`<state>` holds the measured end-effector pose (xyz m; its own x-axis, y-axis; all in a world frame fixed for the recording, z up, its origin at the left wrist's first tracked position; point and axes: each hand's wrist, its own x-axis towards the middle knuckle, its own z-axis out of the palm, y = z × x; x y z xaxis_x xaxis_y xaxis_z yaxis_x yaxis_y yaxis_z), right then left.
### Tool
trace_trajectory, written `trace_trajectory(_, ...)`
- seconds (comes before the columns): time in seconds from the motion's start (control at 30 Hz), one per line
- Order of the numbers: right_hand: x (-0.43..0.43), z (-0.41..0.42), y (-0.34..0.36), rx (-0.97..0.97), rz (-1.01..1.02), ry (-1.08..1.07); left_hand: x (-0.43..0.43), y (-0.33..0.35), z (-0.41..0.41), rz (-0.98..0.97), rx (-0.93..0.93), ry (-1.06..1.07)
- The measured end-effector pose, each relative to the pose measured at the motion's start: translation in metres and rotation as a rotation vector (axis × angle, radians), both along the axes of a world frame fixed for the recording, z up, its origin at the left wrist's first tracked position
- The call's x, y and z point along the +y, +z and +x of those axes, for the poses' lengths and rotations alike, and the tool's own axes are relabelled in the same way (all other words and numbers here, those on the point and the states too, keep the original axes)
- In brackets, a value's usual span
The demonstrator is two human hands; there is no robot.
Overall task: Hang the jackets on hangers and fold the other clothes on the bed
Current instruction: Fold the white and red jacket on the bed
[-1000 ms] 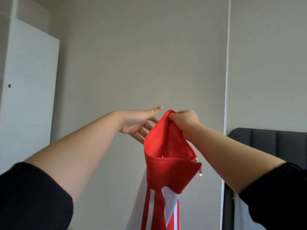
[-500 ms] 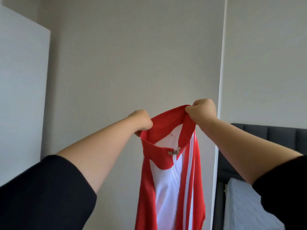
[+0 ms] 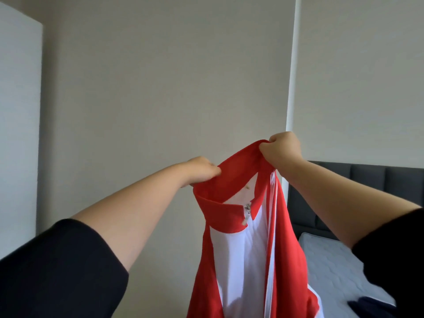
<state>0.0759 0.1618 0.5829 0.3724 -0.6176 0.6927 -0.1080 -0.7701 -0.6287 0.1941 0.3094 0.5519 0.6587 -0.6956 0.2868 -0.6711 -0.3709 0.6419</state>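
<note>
Both hands hold a red-and-white jacket [image 3: 247,244] aloft by its collar before a bare wall. The left hand [image 3: 199,172] pinches the collar's left edge with curled fingers; the right hand [image 3: 283,149], higher, grips its top. The bed [image 3: 332,260] lies beyond.

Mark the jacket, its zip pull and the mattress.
jacket [image 3: 289,260], head view, red side panel.
zip pull [image 3: 247,206], head view, metal tab at collar.
mattress [image 3: 332,260], head view, bare quilted top.
</note>
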Motion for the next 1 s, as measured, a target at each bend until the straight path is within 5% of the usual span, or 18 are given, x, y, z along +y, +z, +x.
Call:
trace_trajectory(0.13, -0.004, -0.007, -0.004, -0.007, 0.029, -0.002, -0.021, -0.032, -0.005, 0.024, 0.138, -0.202)
trace_trajectory(0.23, -0.018, -0.015, -0.01, -0.018, 0.011, -0.042, -0.022, -0.046, 0.004, 0.093, 0.083, -0.08)
trace_trajectory(0.4, -0.045, -0.042, -0.019, 0.184, 0.034, -0.094, -0.014, -0.039, 0.022, -0.183, 0.28, -0.099)
trace_trajectory(0.57, -0.065, -0.051, -0.027, 0.193, 0.403, 0.047, -0.028, -0.03, 0.006, -0.434, 0.329, -0.075)
trace_trajectory(0.67, -0.071, -0.055, -0.039, 0.188, 0.565, 0.23, -0.038, -0.03, -0.001, -0.538, 0.531, -0.132)
trace_trajectory(0.9, -0.073, -0.074, -0.058, 0.157, 0.776, 0.523, -0.026, -0.03, 0.005, -0.047, 0.639, -0.739)
trace_trajectory(1.0, -0.073, -0.086, -0.063, 0.318, 0.782, 0.624, -0.022, -0.03, 0.007, 0.092, 0.58, -0.741)
